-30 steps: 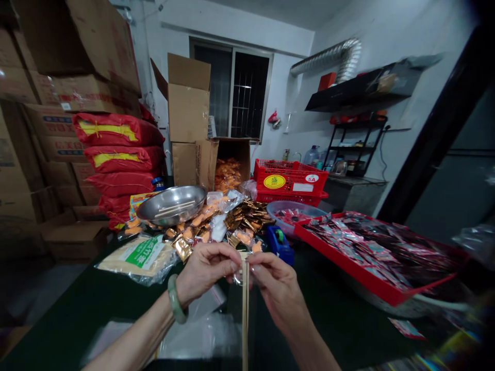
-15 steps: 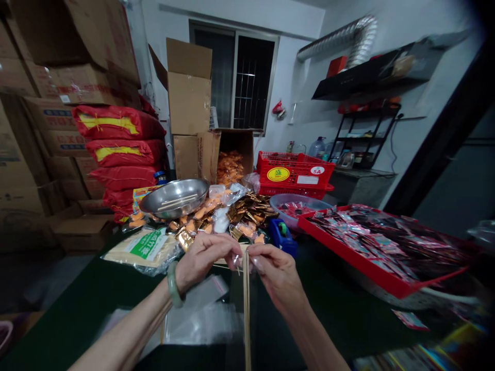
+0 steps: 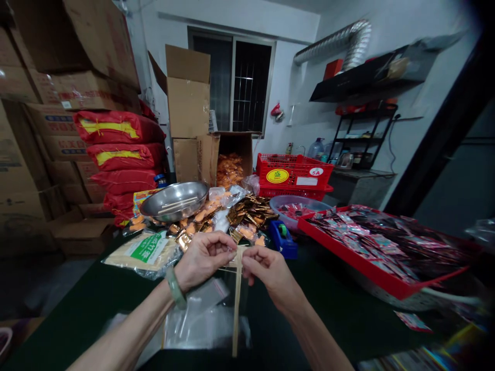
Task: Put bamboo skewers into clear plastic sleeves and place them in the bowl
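Thin bamboo sticks [image 3: 237,304] hang upright in a bundle between my hands, with what looks like a clear plastic bag around them. My left hand [image 3: 203,260], a green bangle at its wrist, pinches the bag's top edge left of the sticks. Thumb and fingers of my right hand [image 3: 268,270] close at the top on the right side. The film at the fingertips is hard to make out. Below my left wrist, flat clear bags [image 3: 201,327] lie on the dark green table [image 3: 294,330]. A pack of bamboo sticks [image 3: 143,252] with a green label is left of my left hand.
Behind my hands are a heap of gold packets [image 3: 251,208], a steel bowl [image 3: 174,201] and a blue tape dispenser [image 3: 283,239]. A red tray [image 3: 358,265] of small packets stands right, a red basket [image 3: 296,172] behind. Cartons [image 3: 189,108] and red sacks [image 3: 119,154] are stacked left.
The stick bundle has shifted slightly left, and its lower end is now fully in view. My right hand has moved a little left and its fingers have curled more.
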Available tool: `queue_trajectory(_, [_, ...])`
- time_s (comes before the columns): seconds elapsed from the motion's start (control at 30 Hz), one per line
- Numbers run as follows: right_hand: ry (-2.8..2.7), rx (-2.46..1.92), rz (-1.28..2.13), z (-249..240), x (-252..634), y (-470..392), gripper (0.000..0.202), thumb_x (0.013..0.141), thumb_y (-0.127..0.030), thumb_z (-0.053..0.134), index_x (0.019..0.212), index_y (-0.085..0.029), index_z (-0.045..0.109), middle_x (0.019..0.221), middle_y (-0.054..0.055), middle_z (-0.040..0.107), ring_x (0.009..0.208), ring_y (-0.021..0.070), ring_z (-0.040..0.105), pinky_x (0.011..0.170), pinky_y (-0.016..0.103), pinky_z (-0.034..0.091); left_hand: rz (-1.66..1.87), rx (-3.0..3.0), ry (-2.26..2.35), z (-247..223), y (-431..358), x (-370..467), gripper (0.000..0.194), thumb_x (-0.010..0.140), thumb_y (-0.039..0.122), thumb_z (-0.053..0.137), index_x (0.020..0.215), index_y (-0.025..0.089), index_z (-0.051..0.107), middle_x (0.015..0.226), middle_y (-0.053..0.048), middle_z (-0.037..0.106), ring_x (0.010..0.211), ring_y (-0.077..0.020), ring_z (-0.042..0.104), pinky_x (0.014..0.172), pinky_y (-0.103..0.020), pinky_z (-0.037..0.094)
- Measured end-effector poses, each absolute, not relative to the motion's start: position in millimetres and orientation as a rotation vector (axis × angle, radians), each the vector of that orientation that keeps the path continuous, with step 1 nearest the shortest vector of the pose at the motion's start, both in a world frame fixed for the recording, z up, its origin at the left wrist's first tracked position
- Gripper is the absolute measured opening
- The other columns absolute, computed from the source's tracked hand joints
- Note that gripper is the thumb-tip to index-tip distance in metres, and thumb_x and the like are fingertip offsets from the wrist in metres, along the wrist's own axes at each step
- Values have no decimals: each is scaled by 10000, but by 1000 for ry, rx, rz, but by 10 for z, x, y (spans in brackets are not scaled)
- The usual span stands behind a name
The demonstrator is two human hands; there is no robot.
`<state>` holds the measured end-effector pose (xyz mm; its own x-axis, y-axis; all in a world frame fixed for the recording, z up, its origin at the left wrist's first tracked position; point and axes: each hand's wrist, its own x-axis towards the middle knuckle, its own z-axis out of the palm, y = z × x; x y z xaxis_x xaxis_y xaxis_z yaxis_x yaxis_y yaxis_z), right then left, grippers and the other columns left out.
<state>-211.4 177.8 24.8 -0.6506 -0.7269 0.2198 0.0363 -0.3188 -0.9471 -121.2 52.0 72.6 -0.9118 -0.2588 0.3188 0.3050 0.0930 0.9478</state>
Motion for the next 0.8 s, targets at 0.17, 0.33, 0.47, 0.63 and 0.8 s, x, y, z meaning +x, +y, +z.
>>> queue_trajectory(0.17, [1456, -863, -2151, 210, -2066, 1691, 292, 610, -359, 704, 511, -151, 523, 408, -36, 509, 395, 74, 444, 419, 205, 351, -1985, 175, -1781, 649, 444, -1161, 437, 670, 375, 665, 1018, 138, 549, 741, -18, 566, 561, -84, 507, 474, -182, 386])
queue_trajectory(0.33, [1445, -913, -2094, 177, -2020, 1640, 287, 617, -348, 705, 501, -151, 531, 407, -30, 514, 403, 80, 448, 433, 210, 341, -2109, 112, -1956, 507, 355, -1083, 318, 681, 407, 648, 673, 90, 620, 601, -28, 558, 522, -82, 482, 457, -182, 340])
queue_trajectory(0.47, [1364, -888, -2039, 140, -1999, 1577, 270, 645, -344, 694, 526, -144, 557, 418, -21, 525, 411, 82, 454, 439, 208, 341, -2036, 132, -1981, 459, 294, -1087, 273, 616, 335, 705, 534, 100, 593, 486, 5, 525, 436, -51, 423, 441, -178, 310])
queue_trajectory(0.63, [1272, -724, -2101, -8, -2146, 1627, 257, 703, -407, 637, 731, -153, 620, 461, -34, 483, 443, 88, 439, 412, 201, 333, -1638, 321, -2101, 867, -83, -1068, 291, 625, 390, 676, 584, 109, 613, 431, 27, 501, 346, -36, 344, 360, -173, 236])
queue_trajectory(0.8, [1633, -619, -1986, -420, -2372, 1974, 260, 717, -428, 616, 774, -174, 624, 502, -12, 503, 468, 107, 460, 440, 220, 372, -581, 428, -1998, 1561, -799, -1227, 265, 734, 354, 597, 763, 94, 637, 573, -8, 586, 501, -85, 464, 508, -222, 389])
